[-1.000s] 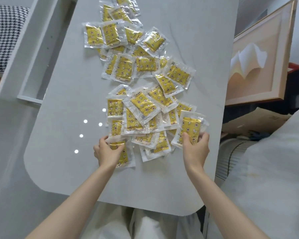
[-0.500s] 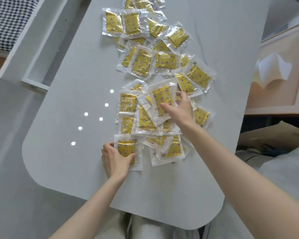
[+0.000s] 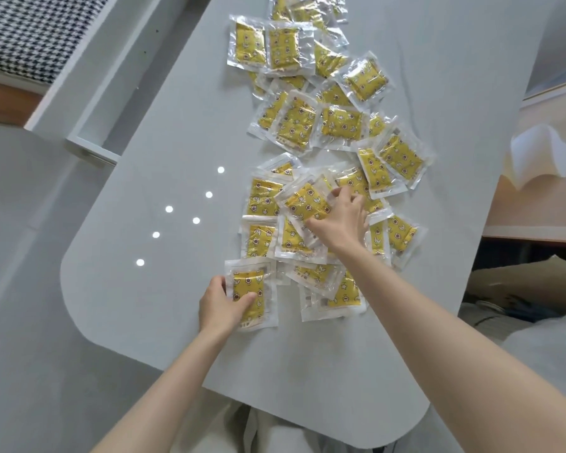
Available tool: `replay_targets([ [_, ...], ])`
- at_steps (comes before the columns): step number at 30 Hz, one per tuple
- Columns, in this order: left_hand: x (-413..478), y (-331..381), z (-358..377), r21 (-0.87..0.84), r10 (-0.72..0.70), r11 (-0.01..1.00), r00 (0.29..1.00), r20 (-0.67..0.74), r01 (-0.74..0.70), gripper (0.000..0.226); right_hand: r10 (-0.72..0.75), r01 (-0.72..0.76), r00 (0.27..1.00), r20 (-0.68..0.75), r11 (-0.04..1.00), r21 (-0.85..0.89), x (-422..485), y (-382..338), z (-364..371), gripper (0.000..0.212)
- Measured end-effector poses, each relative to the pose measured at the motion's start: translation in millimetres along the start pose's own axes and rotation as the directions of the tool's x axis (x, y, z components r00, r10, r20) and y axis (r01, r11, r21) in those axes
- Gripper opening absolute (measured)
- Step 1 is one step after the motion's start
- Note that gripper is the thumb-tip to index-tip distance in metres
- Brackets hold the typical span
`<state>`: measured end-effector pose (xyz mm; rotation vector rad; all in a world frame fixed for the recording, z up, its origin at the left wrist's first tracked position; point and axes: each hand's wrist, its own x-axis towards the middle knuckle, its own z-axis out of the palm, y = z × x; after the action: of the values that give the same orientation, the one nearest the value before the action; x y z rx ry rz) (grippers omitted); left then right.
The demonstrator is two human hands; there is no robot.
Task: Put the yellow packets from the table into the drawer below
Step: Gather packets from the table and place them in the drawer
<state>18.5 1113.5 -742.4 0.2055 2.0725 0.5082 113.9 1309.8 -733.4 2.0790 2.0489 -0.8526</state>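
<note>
Several yellow packets in clear wrappers [image 3: 342, 124] lie scattered and overlapping down the middle of the pale grey table [image 3: 164, 299]. My left hand [image 3: 221, 307] grips the nearest packet [image 3: 254, 287] at its lower left corner, thumb on top. My right hand [image 3: 340, 220] reaches into the heap's middle, and its fingers close on a tilted packet [image 3: 304, 201] lying on top of others. An open white drawer [image 3: 94, 103] juts out past the table's left edge; its inside is mostly hidden.
A framed picture [image 3: 543, 152] leans at the right beyond the table edge, with brown cardboard [image 3: 520, 282] below it. A black-and-white checked cushion [image 3: 36, 34] sits far left. Round light spots [image 3: 169, 209] dot the table's left part. Pale fabric covers my lap [image 3: 275, 433].
My right hand left the packet at the heap's right edge and moved to its middle, taking a tilted packet there. My left hand kept its hold on the nearest packet.
</note>
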Motion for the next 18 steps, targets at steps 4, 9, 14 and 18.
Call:
replay_targets([
  [4,-5,5,-9,-0.071,0.008,0.997,0.999,0.053,-0.005,0.029,-0.007,0.009,0.999,-0.033,0.999,0.043,-11,2,-4,0.053],
  [9,-14,10,-29,-0.161,-0.023,0.986,0.997,0.074,0.035,0.029,0.015,-0.065,0.988,0.155,0.944,0.323,-30,1,-25,0.044],
  [14,-42,26,-55,-0.273,-0.032,0.961,0.998,0.046,0.043,0.029,-0.028,-0.073,0.976,0.218,0.892,0.445,-68,7,-56,0.039],
  [18,-76,43,-74,-0.369,0.023,0.929,0.999,0.041,-0.006,0.030,-0.076,-0.059,0.970,0.229,0.844,0.533,-110,13,-89,0.037],
])
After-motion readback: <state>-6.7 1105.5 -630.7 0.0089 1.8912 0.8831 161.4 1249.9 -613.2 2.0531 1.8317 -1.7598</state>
